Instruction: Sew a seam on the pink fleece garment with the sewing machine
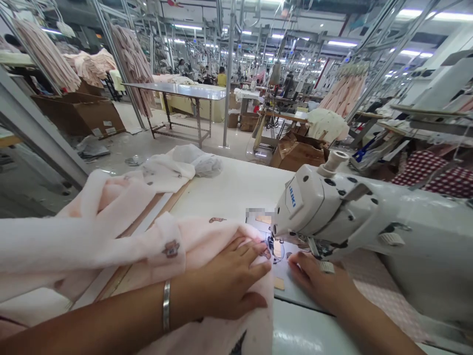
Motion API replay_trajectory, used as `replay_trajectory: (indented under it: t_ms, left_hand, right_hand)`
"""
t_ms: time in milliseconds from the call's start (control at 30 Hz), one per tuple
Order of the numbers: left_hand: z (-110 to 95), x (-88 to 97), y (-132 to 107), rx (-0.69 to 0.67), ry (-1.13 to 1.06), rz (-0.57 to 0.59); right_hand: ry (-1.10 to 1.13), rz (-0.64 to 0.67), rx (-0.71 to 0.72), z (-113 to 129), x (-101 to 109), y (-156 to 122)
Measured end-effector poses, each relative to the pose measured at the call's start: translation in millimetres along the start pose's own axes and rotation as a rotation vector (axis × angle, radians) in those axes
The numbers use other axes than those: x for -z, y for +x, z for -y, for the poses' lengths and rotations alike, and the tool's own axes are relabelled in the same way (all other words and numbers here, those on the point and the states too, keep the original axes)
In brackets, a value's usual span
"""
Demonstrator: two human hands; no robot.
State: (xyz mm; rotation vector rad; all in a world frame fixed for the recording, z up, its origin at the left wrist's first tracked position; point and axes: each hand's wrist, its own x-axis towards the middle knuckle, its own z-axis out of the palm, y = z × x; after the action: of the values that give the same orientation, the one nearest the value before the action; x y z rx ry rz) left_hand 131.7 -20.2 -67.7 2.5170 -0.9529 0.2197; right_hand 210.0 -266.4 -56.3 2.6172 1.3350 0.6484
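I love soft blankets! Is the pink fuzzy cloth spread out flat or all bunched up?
Bunched up. The pale pink fleece cloth lies in folds and humps, trailing off the table's left side.

White counter, bare toward the far edge. Pink fabric spread over the near left part, trailing off the left side. Sheer white cloth bunched at the far left corner. Sewing machine standing on the right.

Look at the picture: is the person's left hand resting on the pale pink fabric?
Yes, the left hand lies flat on the pale pink fabric beside the needle.
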Motion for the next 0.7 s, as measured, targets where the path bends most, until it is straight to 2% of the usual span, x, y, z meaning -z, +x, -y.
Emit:
replay_trajectory:
  t_ms: [267, 433, 567, 633, 700]
  left_hand:
    - [11, -2.8, 16, 0.0, 0.051, -0.013]
    - [16, -5.5, 17, -0.02, 0.055, -0.015]
    - [5, -7.3, 16, 0.002, 0.11, -0.062]
    - [-5, -9.5, 13, 0.007, 0.113, -0.07]
    - [-14, -13.3, 8, -0.017, 0.082, -0.06]
  right_hand:
    - [-0.046, 0.023, -0.169, -14, -10, -1]
    - [-0.025, 0.093, -0.156, -16, -15, -3]
    - [-0.05, 0.076, -0.172, -11, -8, -3]
    - [-0.03, -0.003, -0.083, 1, 2, -3]
    - [0.096, -0.111, 0.097, 23, 15, -6]
